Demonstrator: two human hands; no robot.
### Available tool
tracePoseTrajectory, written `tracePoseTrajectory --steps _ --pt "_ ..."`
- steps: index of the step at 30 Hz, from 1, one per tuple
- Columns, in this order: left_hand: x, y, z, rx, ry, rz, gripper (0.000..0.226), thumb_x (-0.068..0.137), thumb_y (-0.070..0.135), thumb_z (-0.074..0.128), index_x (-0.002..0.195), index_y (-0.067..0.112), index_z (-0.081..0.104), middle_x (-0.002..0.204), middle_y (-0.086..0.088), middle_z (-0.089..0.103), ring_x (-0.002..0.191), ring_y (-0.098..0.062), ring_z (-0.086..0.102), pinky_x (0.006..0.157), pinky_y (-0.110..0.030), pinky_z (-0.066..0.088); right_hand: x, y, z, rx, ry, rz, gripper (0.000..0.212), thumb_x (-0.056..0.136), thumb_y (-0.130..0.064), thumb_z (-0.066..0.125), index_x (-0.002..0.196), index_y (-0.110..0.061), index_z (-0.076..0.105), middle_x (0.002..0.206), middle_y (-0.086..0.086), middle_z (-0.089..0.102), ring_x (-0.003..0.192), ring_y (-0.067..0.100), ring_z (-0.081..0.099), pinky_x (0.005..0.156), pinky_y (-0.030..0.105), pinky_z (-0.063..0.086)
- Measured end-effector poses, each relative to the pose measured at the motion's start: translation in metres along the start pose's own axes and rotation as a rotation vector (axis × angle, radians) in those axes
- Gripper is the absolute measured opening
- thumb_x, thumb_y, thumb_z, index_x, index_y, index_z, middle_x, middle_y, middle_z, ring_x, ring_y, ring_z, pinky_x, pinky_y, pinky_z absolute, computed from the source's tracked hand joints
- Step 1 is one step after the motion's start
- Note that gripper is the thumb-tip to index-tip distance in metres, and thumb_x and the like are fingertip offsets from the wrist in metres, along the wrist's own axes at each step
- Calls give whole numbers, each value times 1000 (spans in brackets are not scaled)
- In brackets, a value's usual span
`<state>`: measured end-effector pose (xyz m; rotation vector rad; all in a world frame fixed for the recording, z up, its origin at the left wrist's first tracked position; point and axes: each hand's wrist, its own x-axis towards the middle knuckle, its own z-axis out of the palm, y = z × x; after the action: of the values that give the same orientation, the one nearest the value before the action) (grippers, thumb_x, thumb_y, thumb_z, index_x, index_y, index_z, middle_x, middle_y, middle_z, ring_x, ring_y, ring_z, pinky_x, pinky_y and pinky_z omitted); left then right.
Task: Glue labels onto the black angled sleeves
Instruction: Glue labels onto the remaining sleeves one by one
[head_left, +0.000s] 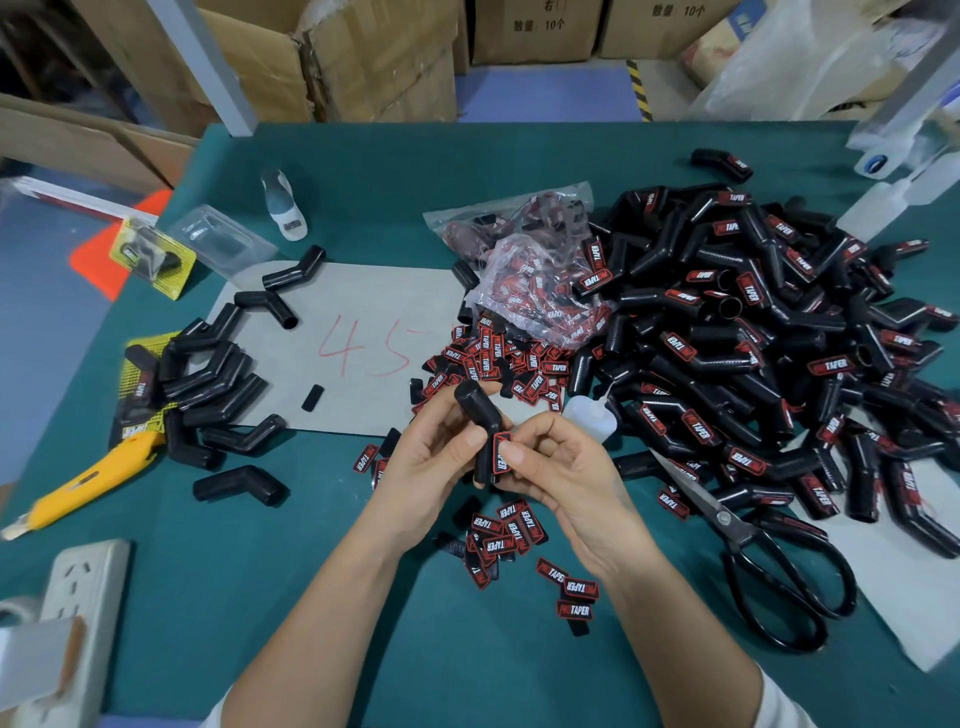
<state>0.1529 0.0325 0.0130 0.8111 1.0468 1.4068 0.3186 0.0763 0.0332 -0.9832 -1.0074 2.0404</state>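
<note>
Above the green table's middle I hold one black angled sleeve (479, 422) upright. My left hand (435, 457) grips its left side. My right hand (550, 462) pinches a red-and-black label (502, 453) against the sleeve's lower leg with thumb and fingers. A small clear glue bottle (589, 415) lies just behind my right hand. Loose labels (506, 535) lie under my hands, and more labels (488, 361) are heaped behind them. Bare sleeves (208, 384) are piled at the left. A large heap of labelled sleeves (753, 343) fills the right.
Black scissors (763, 551) lie at the right front. A yellow utility knife (88, 480) and a white power strip (78, 608) are at the left. A grey sheet (363, 322) marked 45 lies mid-table, with plastic bags of labels (530, 260) behind. Cardboard boxes stand beyond the table.
</note>
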Motion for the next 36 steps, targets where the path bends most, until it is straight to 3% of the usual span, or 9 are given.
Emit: tracePoseTrajectory --steps 3,9,15,21,27,31,36 --pt "0 0 0 -3 -9 4 45 94 46 75 136 31 65 110 3 68 96 -11 64 73 -20 53 0 1 -1 -2 -5 -8 11 82 -18 81 85 -16 70 102 22 68 94 33 70 84 35 61" --pt "0 -5 -3 3 -19 4 37 100 27 63 137 30 64 111 2 68 98 -12 65 75 -21 53 0 2 0 0 -5 -12 10 83 -16 79 85 -15 70 99 20 68 93 34 69 83 34 60" --pt "1 -5 -4 19 -23 11 37 101 29 64 137 30 63 111 4 69 99 -12 65 76 -21 54 0 2 0 -7 0 -7 11 83 -17 81 85 -15 70 97 17 70 94 34 69 83 34 61" --pt "1 -5 -4 28 -18 9 37 101 28 63 139 28 62 109 4 68 96 -10 65 73 -19 53 0 1 1 -13 8 -1 13 81 -21 84 85 -17 72 103 24 69 97 37 70 85 37 61" --pt "0 -1 1 7 -12 5 49 95 46 74 138 26 62 109 -2 66 96 -14 64 71 -22 54 -2 -1 1 -11 9 -6 11 82 -22 83 82 -22 72 105 23 69 96 38 69 84 35 61" --pt "0 -1 0 -12 -13 3 50 95 46 75 139 25 62 111 -3 68 100 -17 66 77 -26 56 -3 -3 0 -12 6 -12 10 82 -22 83 82 -23 73 106 20 69 96 34 68 83 32 60" --pt "-1 0 1 -4 -7 3 49 95 47 75 138 28 63 108 2 67 96 -12 64 72 -21 53 -2 -2 2 -14 -7 -20 9 83 -19 81 82 -23 73 99 13 73 93 29 71 83 32 61"
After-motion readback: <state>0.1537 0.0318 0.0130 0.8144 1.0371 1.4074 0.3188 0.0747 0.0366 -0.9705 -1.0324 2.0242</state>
